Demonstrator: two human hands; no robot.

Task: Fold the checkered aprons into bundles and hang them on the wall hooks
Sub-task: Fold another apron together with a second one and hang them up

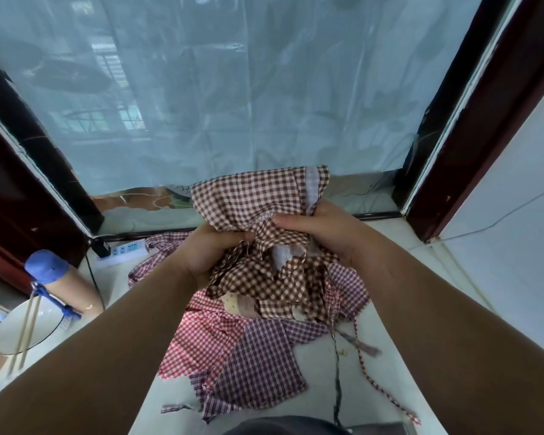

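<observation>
A brown-and-white checkered apron (252, 199) is bunched up in both my hands above a white ledge (399, 277). My left hand (208, 249) grips its lower left folds. My right hand (321, 227) pinches the cloth near its pale trim at the upper right. Under it lie a red checkered apron (198, 337) and a purple checkered apron (258, 368), spread loosely on the ledge, their ties trailing to the right. No wall hooks are in view.
A window covered with a pale translucent sheet (233, 89) stands behind the ledge, framed by dark wood (471, 120). At left are a white power strip (123, 249), a blue-capped tan cylinder (57, 277) and a white bowl (29, 324) with chopsticks across it.
</observation>
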